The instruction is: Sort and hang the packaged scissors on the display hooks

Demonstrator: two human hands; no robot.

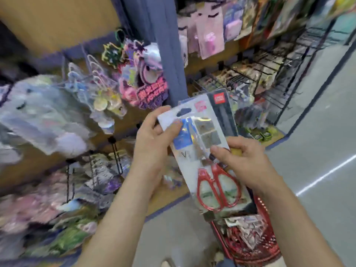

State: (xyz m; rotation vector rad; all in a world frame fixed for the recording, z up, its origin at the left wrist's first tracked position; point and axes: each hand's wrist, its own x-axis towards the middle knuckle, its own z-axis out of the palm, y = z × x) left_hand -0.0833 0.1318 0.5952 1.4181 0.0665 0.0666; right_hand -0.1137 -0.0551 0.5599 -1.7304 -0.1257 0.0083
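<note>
This is a shop, a gift-and-stationery sort of aisle: rows of thin black wire display hooks jut from tan wood-look back panels divided by a blue-grey upright post. Pale pink carded packets dangle up top, and colourful flat charms in clear sleeves crowd the left beside a grey plush toy in a clear bag (blur hides finer detail). A red plastic mesh shopping basket holding packets sits on the smooth grey floor, and the white carded pack of red-handled scissors has a retail hang slot
</note>
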